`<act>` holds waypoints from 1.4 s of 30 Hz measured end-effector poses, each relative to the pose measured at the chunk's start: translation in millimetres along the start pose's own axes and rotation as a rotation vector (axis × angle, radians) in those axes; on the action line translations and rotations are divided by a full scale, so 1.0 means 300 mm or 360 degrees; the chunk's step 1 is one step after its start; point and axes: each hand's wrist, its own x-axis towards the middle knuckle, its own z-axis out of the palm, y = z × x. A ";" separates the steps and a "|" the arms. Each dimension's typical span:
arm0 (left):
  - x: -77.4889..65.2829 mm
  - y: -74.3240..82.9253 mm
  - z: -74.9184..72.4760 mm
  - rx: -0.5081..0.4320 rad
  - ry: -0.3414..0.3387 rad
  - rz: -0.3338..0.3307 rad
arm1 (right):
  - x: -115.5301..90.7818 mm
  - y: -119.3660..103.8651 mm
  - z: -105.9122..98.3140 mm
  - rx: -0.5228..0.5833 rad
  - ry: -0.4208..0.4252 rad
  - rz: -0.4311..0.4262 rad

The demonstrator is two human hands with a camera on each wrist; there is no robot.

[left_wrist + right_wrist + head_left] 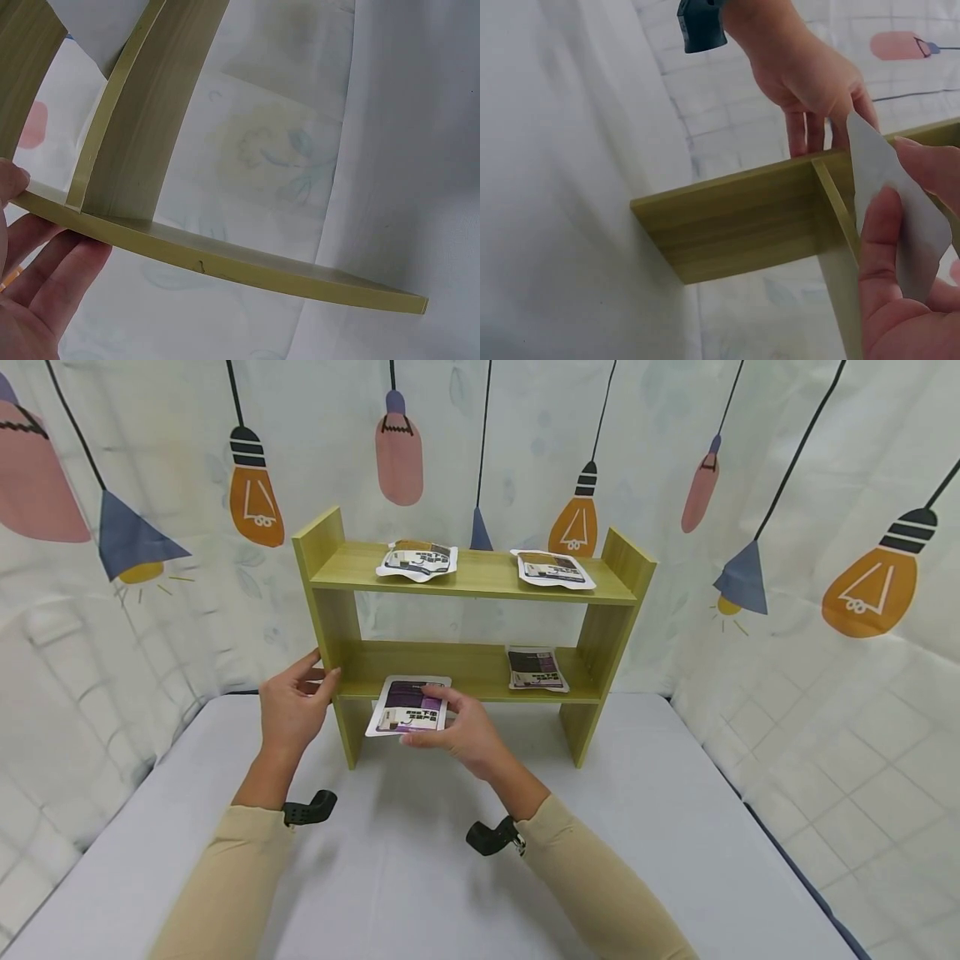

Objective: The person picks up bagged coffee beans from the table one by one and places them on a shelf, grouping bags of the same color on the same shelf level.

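My left hand grips the left side panel of a small yellow-green wooden shelf. In the left wrist view the panel's edge runs between the thumb and the fingers. My right hand pinches a flat white-edged pouch with a dark purple printed face, tilted before the left end of the lower shelf board. The right wrist view shows the pouch's plain pale back, with fingers on both sides of it.
A similar purple pouch lies at the right of the lower board. On the top board lie a left pouch and a right pouch. The shelf stands on a white-covered table, before a curtain printed with lamps.
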 end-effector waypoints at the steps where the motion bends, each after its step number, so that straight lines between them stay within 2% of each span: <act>1: 0.000 0.000 0.000 0.0005 -0.0001 -0.0005 | 0.001 0.000 0.000 -0.0008 0.0007 0.0000; 18: 0.000 -0.002 0.000 0.0003 -0.0019 -0.0022 | 0.021 -0.009 0.001 -0.0030 0.0116 0.0014; 29: -0.001 0.005 -0.003 -0.0009 -0.0021 -0.0001 | 0.033 -0.012 -0.005 0.0024 0.0121 0.0040; 42: -0.001 0.002 -0.001 0.0017 -0.0017 -0.0010 | 0.047 -0.023 -0.024 -0.0063 0.0142 0.0084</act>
